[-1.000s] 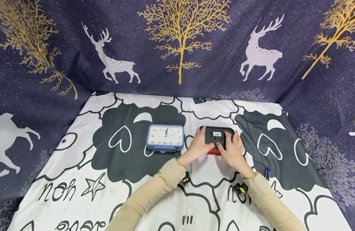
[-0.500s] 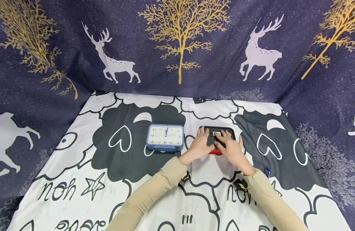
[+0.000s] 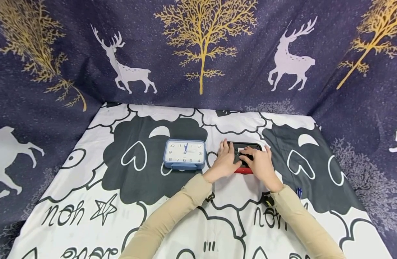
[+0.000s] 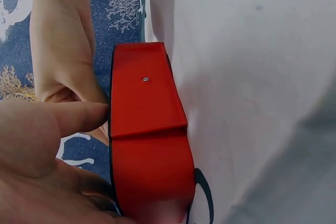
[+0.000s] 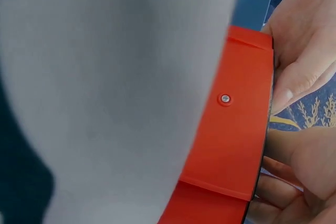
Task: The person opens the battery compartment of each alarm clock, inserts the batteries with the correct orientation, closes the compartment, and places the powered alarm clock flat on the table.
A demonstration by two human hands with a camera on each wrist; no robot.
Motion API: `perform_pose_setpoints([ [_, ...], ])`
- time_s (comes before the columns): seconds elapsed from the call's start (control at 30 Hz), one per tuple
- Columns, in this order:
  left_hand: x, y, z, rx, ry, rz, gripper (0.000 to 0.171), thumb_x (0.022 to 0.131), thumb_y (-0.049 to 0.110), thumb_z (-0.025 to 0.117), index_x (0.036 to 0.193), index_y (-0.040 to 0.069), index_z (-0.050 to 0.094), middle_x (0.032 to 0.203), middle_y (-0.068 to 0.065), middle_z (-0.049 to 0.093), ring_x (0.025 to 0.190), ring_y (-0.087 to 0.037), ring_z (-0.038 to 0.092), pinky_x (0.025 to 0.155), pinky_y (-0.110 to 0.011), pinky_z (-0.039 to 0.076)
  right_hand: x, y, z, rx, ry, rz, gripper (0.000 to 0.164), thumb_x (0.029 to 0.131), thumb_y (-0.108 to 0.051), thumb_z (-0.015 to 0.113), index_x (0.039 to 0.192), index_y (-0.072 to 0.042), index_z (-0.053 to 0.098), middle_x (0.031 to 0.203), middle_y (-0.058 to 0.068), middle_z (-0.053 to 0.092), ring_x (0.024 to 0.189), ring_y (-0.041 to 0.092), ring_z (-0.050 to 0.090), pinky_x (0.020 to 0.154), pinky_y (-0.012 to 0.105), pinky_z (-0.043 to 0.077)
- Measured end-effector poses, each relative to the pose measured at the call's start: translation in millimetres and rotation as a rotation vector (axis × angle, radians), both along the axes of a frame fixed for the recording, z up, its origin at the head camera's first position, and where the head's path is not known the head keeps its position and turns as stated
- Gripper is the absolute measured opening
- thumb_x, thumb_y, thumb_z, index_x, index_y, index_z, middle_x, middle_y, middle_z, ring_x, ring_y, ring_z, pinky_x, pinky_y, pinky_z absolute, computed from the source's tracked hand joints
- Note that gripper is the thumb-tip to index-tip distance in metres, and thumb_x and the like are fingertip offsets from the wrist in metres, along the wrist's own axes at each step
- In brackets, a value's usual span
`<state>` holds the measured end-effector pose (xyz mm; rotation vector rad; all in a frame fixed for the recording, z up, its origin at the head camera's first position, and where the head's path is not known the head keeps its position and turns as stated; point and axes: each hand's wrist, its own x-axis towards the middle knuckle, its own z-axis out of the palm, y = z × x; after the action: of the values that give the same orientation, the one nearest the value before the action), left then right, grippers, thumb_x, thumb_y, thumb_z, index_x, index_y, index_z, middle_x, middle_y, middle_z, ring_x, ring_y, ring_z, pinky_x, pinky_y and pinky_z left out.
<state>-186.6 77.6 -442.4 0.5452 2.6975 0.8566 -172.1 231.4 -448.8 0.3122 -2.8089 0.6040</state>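
Observation:
A red clock [image 4: 147, 98] with a black back [image 3: 238, 145] lies face down on the cloth. My left hand [image 3: 222, 162] holds its left end, fingers over that side and thumb near the front edge. My right hand [image 3: 262, 164] bends its fingers over the middle of the back, partly covering a white label [image 3: 240, 149]. In the right wrist view, the right hand [image 5: 310, 177] has its thumb and curled fingers against the back of the clock. Whether they pinch a small part there is hidden.
A blue alarm clock [image 3: 184, 154] with a white dial stands to the left, face up towards me. Blue batteries [image 3: 299, 193] lie at the right on the patterned cloth [image 3: 237, 233]. A dark curtain [image 3: 172, 72] with deer and trees hangs behind.
My right hand's fingers have moved inward from the right part of the clock's back to its middle, covering more of the label. The left hand has shifted only slightly, and the clock stays in place.

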Motion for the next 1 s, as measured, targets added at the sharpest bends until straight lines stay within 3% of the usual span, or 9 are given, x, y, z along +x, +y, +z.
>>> perform_pose_setpoints([
  [0.47, 1.5, -5, -7.0, 0.019, -0.007, -0.075, 0.079, 0.100, 0.034, 0.049, 0.151, -0.010, 0.008, 0.160, -0.027, -0.007, 0.150, -0.035, -0.012, 0.123, -0.040, 0.008, -3.5, 2, -3.7, -0.007, 0.069, 0.037, 0.019, 0.080, -0.014, 0.077, 0.097, -0.006, 0.078, 0.104, 0.017, 0.073, 0.101, 0.033, 0.069, 0.103, 0.066, 0.028],
  [0.63, 2.2, -5, -9.2, 0.005, -0.016, -0.094, 0.078, 0.101, 0.036, 0.045, 0.152, -0.007, 0.006, 0.160, -0.024, -0.011, 0.149, -0.034, -0.015, 0.123, -0.040, 0.008, -3.3, 5, -2.4, -0.007, 0.063, 0.059, 0.020, 0.080, -0.014, 0.077, 0.098, -0.005, 0.078, 0.104, 0.018, 0.073, 0.100, 0.034, 0.069, 0.102, 0.066, 0.031],
  [1.0, 3.5, -3, -12.3, -0.102, 0.038, -0.092, 0.074, 0.103, 0.040, 0.038, 0.153, -0.006, 0.007, 0.161, -0.023, -0.010, 0.150, -0.033, -0.014, 0.123, -0.039, 0.006, -1.0, 11, -0.2, -0.008, 0.016, 0.138, 0.025, 0.080, -0.011, 0.077, 0.104, -0.003, 0.075, 0.108, 0.019, 0.072, 0.105, 0.034, 0.068, 0.102, 0.070, 0.031],
])
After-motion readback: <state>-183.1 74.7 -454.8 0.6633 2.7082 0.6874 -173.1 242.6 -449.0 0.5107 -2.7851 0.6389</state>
